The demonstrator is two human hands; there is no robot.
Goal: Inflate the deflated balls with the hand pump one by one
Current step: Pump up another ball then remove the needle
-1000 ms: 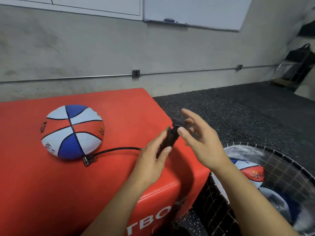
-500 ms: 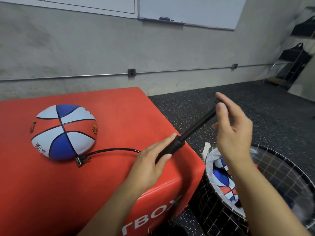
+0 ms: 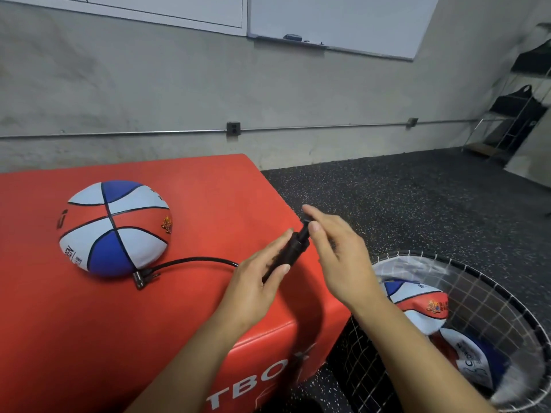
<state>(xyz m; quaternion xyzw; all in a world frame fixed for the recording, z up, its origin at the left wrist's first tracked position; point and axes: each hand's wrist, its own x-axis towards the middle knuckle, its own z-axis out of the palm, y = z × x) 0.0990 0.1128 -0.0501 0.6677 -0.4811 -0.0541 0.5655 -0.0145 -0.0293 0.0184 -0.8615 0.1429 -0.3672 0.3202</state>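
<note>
Pump (image 3: 290, 253) barrel's gripped in my left hand (image 3: 256, 281), right hand (image 3: 337, 248) pinching its handle; hose (image 3: 193, 261) plugged into the saggy ball (image 3: 114, 228).

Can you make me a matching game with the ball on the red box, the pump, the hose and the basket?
Things:
1. ball
2. hand pump
3. hose
4. wire basket

Places:
A. on the floor beside the red box
B. runs from pump to ball
C. lies squashed on the red box
D. between both hands

Pairs: 1-C, 2-D, 3-B, 4-A
</note>
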